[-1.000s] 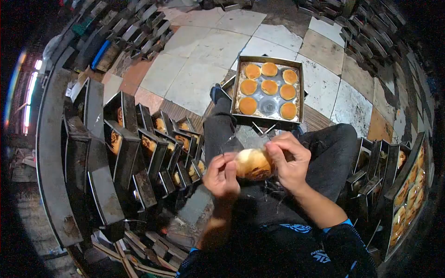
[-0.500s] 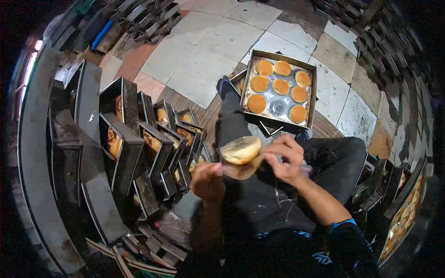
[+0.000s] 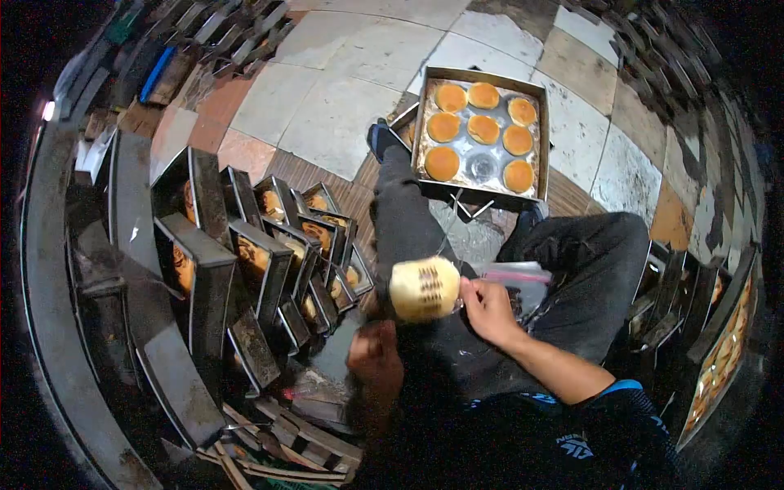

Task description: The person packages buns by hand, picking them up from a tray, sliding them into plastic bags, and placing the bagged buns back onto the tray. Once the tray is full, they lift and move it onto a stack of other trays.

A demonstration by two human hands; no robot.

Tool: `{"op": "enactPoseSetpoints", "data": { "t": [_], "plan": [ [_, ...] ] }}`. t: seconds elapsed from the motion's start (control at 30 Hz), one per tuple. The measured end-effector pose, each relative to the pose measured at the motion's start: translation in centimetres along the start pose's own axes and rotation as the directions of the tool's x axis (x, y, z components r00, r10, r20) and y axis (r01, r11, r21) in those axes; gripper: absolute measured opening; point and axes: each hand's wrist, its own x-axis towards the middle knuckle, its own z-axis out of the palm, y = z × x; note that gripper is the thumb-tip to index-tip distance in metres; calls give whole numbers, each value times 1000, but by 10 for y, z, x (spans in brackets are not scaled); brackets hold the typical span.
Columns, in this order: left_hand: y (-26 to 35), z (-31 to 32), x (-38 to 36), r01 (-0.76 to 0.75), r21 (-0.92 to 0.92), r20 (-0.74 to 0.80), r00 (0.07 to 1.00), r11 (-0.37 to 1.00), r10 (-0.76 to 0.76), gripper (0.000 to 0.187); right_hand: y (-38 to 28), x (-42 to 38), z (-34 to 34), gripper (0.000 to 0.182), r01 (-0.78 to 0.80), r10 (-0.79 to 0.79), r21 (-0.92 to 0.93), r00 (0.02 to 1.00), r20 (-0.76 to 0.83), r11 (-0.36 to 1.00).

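A pale bun [image 3: 425,289] with rows of dark marks hangs in front of my lap, seemingly inside a thin clear bag whose outline is hard to see. My right hand [image 3: 487,310] pinches at the right edge beside the bun. My left hand [image 3: 376,353] is in shadow, below and left of the bun and apart from it, its fingers smeared by motion. Clear plastic bags [image 3: 523,278] with a pink strip lie on my right thigh. Beyond my legs, a square metal tray [image 3: 542,139] holds several golden round buns [image 3: 442,163].
Stacked metal pans [image 3: 196,245] with baked goods crowd the left side. Wooden slats [image 3: 278,469] lie at lower left. At the right edge leans a tray of baked goods [image 3: 719,367]. More pans [image 3: 678,73] line the upper right, and floor tiles [image 3: 343,102] stretch ahead.
The bun has turned so its marked face shows and sits lower. My left hand has moved down, away from it. My right hand has shifted down and left. The camera view has shifted slightly.
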Motion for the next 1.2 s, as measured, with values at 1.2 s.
{"op": "enactPoseSetpoints", "data": {
  "t": [1.2],
  "plan": [
    [47, 142, 26, -212, 77, 790, 609, 974, 70, 44, -4, 30, -137, 6, 486, -554, -378, 828, -90, 788]
  ]
}}
